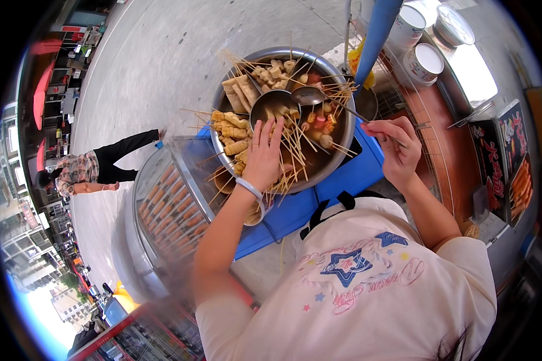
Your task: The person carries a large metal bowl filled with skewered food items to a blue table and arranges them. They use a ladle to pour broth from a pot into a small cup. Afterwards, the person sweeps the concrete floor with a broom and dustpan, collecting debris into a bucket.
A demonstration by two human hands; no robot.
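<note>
A large round metal pot [217, 144] holds brown broth and many skewers of food in sections around a round metal centre bowl [259, 108]. My right hand [397, 147] is closed on the thin handle of a ladle [309, 95], whose bowl hangs over the far side of the pot. My left hand [265, 153] lies over the near left of the pot, fingers stretched out toward the centre bowl, near the bamboo sticks [295, 144]. Whether it touches them is unclear. Pale block-shaped skewers [239, 93] and yellowish folded skewers [232, 129] sit to its left.
A blue stand [367, 162] supports the pot. A glass-covered sausage grill [171, 204] stands at the left, and a paper cup [254, 215] is beside my left forearm. A blue pole [376, 36] rises at right, near white lidded tubs [424, 62]. A person [90, 168] walks beyond.
</note>
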